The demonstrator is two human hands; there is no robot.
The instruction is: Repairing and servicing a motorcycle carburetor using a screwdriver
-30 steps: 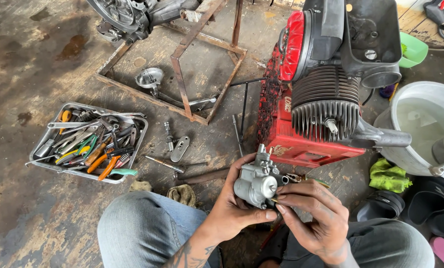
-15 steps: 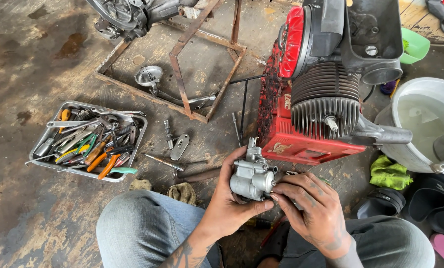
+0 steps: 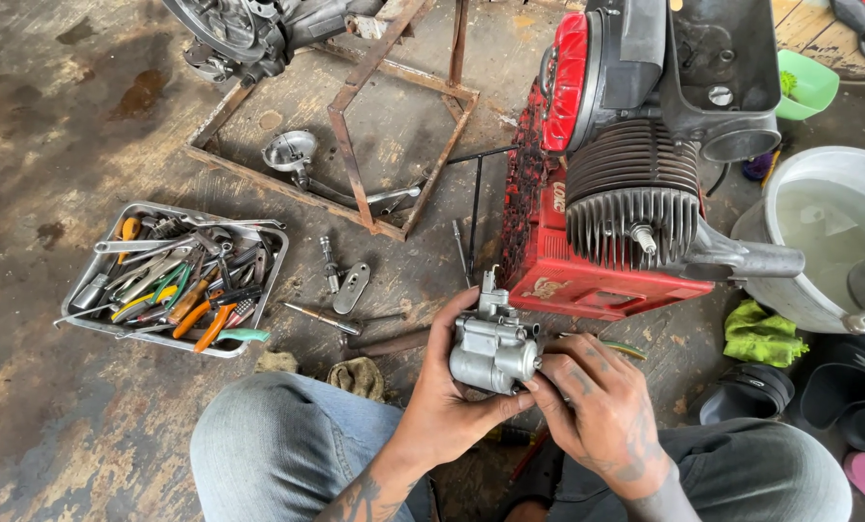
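Head view shows a big red engine (image 3: 635, 193) standing on a stained floor (image 3: 55, 116). Left of the engine lies a rusty metal frame (image 3: 355, 145), and further left sits a tool tray (image 3: 176, 280) full of pliers and screwdrivers. Right of the engine is a white bucket (image 3: 829, 242) of water, with a green rag (image 3: 761, 333) below it. Just below the engine, over the person's knees, both hands hold a small grey carburetor (image 3: 490, 343). The left hand (image 3: 452, 406) wraps tight around it from underneath. The right hand (image 3: 597, 401) pinches its side with the fingertips. The part could slip and drop on the hard floor, I think, because greasy fingers grip badly, and a tiny screw could roll away. Compared with a second ago, the carburetor sits a bit lower and turned, and the right hand has moved closer to its side.
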